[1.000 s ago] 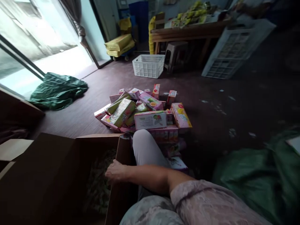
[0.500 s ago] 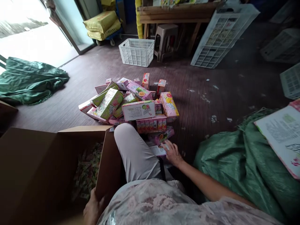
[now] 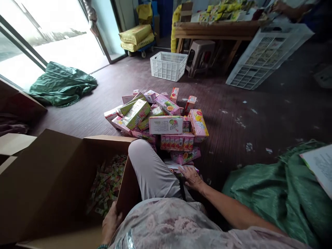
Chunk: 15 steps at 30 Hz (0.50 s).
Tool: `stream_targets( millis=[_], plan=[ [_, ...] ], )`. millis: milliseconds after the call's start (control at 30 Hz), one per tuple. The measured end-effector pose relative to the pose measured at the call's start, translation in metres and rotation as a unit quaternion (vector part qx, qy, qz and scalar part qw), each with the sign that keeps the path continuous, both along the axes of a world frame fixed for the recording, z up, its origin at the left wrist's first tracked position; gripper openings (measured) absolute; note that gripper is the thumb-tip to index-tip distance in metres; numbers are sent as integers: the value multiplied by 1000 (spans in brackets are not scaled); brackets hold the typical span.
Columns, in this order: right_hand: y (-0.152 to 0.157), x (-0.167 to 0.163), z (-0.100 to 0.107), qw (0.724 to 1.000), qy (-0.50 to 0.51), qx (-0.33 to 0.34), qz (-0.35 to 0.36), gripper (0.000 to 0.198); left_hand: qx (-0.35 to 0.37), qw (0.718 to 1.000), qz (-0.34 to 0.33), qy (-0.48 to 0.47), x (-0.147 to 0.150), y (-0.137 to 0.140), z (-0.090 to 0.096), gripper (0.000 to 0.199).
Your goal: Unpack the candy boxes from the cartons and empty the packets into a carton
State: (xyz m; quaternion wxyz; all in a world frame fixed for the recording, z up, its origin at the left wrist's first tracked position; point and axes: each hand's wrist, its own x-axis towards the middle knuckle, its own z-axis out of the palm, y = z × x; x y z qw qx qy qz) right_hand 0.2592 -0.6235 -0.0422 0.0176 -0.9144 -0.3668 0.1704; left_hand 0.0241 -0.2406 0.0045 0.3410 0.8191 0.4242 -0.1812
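My left hand [image 3: 111,221] is wrapped over the near side wall of a large open cardboard box [image 3: 57,169]. Small green and red packets [image 3: 107,183] cover the bottom of that box. At the near end of a pile of printed cartons, my right hand [image 3: 192,177] grips a white and pink carton [image 3: 174,168] beside my bent knee; its thumb is hidden. Just beyond lies a purple carton with a fruit picture [image 3: 185,156]. The pile holds several more pink, green and yellow cartons [image 3: 166,125], stacked loosely.
Green woven sacks lie at right [image 3: 269,193] and far left [image 3: 62,83]. A white plastic crate [image 3: 168,65] and a stool [image 3: 201,57] stand near a wooden table [image 3: 215,31]. Tilted crates [image 3: 256,58] lean beside it. Yellow sacks [image 3: 136,36] rest on a cart. Another person's arm [image 3: 290,10] shows behind the table.
The view has shifted left and up, so the scene sits farther right and lower. The carton under my right hand has tilted, showing its printed side. My left hand stays on the box wall.
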Motion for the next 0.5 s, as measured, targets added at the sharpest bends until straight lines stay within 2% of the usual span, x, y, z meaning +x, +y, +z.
stream_targets(
  millis=[67, 133, 200, 267, 333, 400, 467, 500],
  plan=[
    [2, 9, 31, 999, 11, 11, -32, 77, -20, 1000, 5, -9, 1, 2, 0, 46],
    [-1, 18, 70, 995, 12, 31, -90, 74, -44, 999, 18, -25, 1, 5, -1, 56],
    [-5, 26, 114, 987, 0, 71, -146, 73, -51, 994, 65, -64, 3, 9, 1, 70],
    [-5, 34, 163, 973, -14, 132, -191, 70, -28, 983, 142, -109, 10, 15, 11, 77],
    [7, 41, 212, 952, -12, 210, -222, 70, -9, 962, 217, -164, 22, 21, 30, 80],
    [34, 45, 252, 928, 27, 300, -218, 72, -59, 935, 242, -252, 39, 25, 60, 83],
    [79, 46, 276, 899, 105, 388, -174, 74, -170, 902, 194, -347, 57, 25, 92, 85],
    [107, 44, 281, 878, 165, 425, -144, 74, -223, 882, 166, -380, 66, 25, 107, 88]
  ],
)
